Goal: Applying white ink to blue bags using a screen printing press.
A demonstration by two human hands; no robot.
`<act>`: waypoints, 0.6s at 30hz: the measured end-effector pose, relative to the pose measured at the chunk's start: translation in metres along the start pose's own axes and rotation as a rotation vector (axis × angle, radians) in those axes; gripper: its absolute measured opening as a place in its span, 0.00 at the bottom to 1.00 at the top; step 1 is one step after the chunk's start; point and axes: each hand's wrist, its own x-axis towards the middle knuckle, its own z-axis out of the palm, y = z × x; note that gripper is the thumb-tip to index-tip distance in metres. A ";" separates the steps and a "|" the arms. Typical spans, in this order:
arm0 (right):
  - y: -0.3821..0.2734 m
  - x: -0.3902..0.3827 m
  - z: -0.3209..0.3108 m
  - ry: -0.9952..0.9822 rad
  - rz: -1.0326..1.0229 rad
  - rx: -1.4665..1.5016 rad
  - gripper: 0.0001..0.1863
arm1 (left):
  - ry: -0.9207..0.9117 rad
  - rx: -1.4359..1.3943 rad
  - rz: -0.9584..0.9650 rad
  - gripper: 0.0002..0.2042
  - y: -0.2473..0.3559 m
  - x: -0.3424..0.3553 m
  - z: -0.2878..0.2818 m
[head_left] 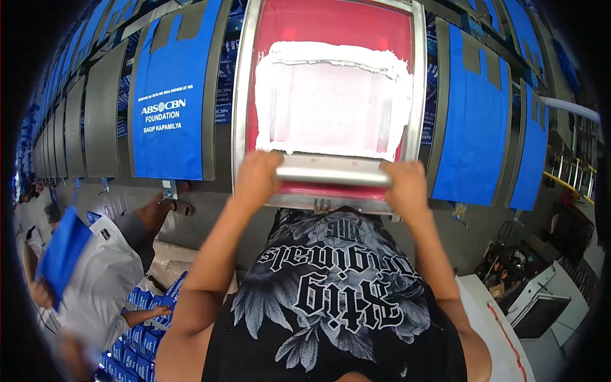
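Note:
A screen-printing frame (pixel 418 83) with a silver metal rim and red mesh (pixel 331 25) lies in front of me. White ink (pixel 398 108) covers much of the mesh, with a thick ridge along its far edge. Across the near part of the mesh lies a squeegee (pixel 334 173) with a wide silver handle. My left hand (pixel 259 181) is closed round its left end, and my right hand (pixel 405 186) grips the right end. The blade's edge is hidden under the handle. Faint print shapes show through the ink.
Left of the frame, a blue bag (pixel 172 70) with white print lies on a grey board (pixel 102 108); another blue bag (pixel 474 127), unprinted, lies on the right. A co-worker in a white shirt (pixel 105 254) holds a blue bag (pixel 63 248) at lower left, near stacked printed bags (pixel 137 344).

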 end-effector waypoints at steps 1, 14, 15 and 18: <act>0.004 -0.004 0.016 0.104 0.001 0.064 0.19 | 0.132 0.031 0.080 0.16 0.006 -0.001 0.012; 0.055 0.230 -0.095 -0.107 -0.019 -0.020 0.22 | 0.065 0.208 -0.146 0.23 -0.034 0.195 -0.077; 0.055 0.232 -0.103 -0.122 0.037 0.067 0.21 | 0.497 0.274 0.019 0.22 -0.028 0.180 -0.080; 0.061 0.245 -0.116 -0.099 -0.112 0.001 0.23 | 0.407 0.024 -0.130 0.20 0.017 0.089 -0.057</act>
